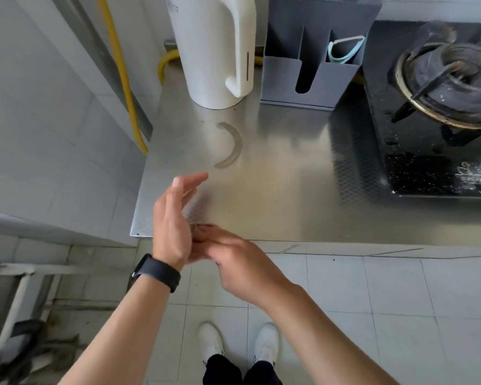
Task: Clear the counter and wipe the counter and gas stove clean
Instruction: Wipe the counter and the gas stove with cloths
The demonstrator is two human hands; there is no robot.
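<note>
A steel counter runs from the left wall to a black glass gas stove at the right, whose burner carries a dark pan support. A pale half-ring stain marks the counter in front of a white kettle. My left hand is raised edge-on over the counter's front left corner, fingers straight. My right hand lies against the left palm at the counter's front edge, fingers extended and blurred. Neither hand visibly holds anything.
A grey utensil holder with a blue-white peeler stands between kettle and stove. A yellow hose runs down the tiled wall at left. Below the counter edge are pale floor tiles and my white shoes.
</note>
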